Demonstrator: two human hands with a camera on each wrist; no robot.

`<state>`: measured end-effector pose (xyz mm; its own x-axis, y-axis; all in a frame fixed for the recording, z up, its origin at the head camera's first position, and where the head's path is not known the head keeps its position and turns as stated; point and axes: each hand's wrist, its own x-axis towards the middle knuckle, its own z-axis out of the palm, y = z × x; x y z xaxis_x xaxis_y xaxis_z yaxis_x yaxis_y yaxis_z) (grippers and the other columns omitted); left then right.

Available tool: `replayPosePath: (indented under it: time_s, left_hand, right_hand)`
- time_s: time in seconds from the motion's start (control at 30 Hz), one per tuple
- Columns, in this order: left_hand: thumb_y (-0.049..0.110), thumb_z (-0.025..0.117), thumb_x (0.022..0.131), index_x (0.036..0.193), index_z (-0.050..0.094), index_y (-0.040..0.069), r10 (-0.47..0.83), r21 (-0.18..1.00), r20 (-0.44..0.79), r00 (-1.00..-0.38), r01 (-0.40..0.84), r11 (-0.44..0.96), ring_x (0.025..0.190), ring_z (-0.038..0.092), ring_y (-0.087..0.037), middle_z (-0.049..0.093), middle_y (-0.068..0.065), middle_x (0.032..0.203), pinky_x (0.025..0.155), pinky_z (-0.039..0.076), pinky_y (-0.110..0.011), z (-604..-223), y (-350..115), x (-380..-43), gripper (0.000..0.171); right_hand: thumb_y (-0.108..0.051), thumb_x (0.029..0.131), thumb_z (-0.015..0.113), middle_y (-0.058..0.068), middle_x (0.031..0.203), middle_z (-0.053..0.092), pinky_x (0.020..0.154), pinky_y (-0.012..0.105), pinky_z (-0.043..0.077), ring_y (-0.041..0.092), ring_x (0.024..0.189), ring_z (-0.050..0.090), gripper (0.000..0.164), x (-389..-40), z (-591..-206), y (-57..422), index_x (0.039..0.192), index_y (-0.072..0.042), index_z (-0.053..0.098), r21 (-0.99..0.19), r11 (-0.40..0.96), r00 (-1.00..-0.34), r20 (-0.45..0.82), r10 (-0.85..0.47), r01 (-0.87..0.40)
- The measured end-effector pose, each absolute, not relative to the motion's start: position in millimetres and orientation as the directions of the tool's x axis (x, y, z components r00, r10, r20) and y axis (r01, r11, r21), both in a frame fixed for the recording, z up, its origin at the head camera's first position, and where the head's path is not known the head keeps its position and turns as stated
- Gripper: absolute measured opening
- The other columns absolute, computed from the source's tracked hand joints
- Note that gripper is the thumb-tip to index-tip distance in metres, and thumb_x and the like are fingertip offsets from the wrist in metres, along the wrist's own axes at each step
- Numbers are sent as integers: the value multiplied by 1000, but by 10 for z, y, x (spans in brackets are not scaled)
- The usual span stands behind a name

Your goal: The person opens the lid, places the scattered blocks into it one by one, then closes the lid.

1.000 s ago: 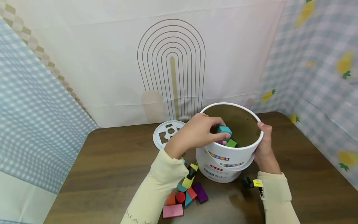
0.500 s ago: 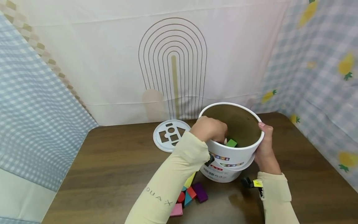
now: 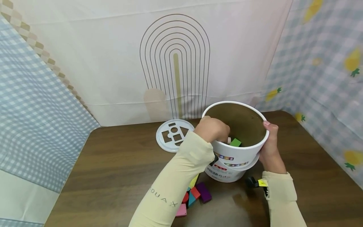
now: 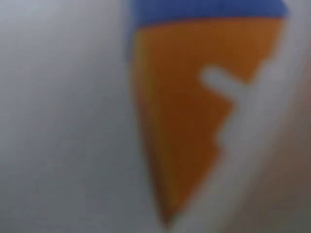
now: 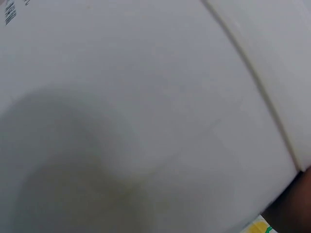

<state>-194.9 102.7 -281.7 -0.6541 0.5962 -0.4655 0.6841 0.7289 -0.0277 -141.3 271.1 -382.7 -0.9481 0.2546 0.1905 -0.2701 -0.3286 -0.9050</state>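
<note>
Head: right grip (image 3: 271, 143) closed on bucket (image 3: 243, 154), left grip (image 3: 213, 129) inside.

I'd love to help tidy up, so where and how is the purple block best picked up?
Probably from above, pinching the purple block across its long sides at its near end. It lies flat on the table; the red block crowds its left side farther back, and the white bucket stands behind.
</note>
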Motion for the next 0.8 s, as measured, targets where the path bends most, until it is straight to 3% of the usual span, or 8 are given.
replayPosePath:
  time_s: [0.17,0.27,0.37,0.47,0.53,0.6,0.7,0.8]
  left_hand:
    - [42,57,91,80,68,28,602,2,-432,-671,667,745,88,55,-8,64,16,80,85,33,-38,-2819,1044,-1958,21]
    - [44,59,90,82,67,30,628,68,-344,-698,649,758,82,57,-8,64,16,82,80,38,-36,-2830,1062,-1960,18]
    - [44,56,93,93,68,32,657,205,-141,-740,628,751,75,58,-5,61,18,82,71,43,-31,-2857,1060,-1935,17]
    - [44,49,96,101,68,37,606,360,169,-777,621,696,72,54,1,58,23,79,64,43,-27,-2934,998,-1870,20]
    - [46,46,97,104,68,37,539,430,362,-761,649,627,76,53,4,59,25,82,70,43,-25,-3029,925,-1813,25]
    - [47,41,98,103,70,35,495,443,501,-709,702,557,88,53,3,62,25,90,85,40,-26,-3152,835,-1761,31]
    - [47,36,99,100,72,31,493,407,605,-625,775,484,113,50,-2,64,17,116,109,25,-35,-3327,680,-1698,39]
    - [46,34,100,108,71,27,505,421,629,-591,805,417,136,36,-11,48,8,145,116,13,-44,-3443,492,-1675,43]
  right_hand:
    - [-46,94,38,-1,116,57,95,33,36,17,106,49,42,-1421,-3823,2724,118,-18,58,-902,-328,-945,197,261,-279]
    - [-45,94,39,-2,115,58,94,32,36,16,105,50,41,-1418,-3822,2738,117,-17,59,-895,-345,-944,195,264,-282]
    - [-43,94,40,-3,114,59,95,30,37,14,105,51,40,-1407,-3824,2757,116,-17,59,-888,-363,-944,191,270,-283]
    - [-42,94,40,-3,115,59,95,30,37,14,106,52,40,-1393,-3832,2767,117,-17,59,-887,-368,-945,185,270,-279]
    - [-43,93,39,-3,115,59,95,30,37,14,105,52,40,-1384,-3836,2765,117,-18,60,-893,-357,-945,182,270,-274]
    - [-44,94,39,-2,116,58,94,31,37,15,106,51,41,-1379,-3837,2760,118,-18,59,-897,-353,-949,178,262,-266]
    - [-46,93,38,-1,118,56,95,33,37,16,107,50,43,-1387,-3833,2746,120,-18,57,-906,-337,-952,177,250,-257]
    - [-47,93,38,0,118,56,96,34,36,17,107,49,44,-1410,-3830,2728,122,-18,57,-906,-334,-953,187,240,-261]
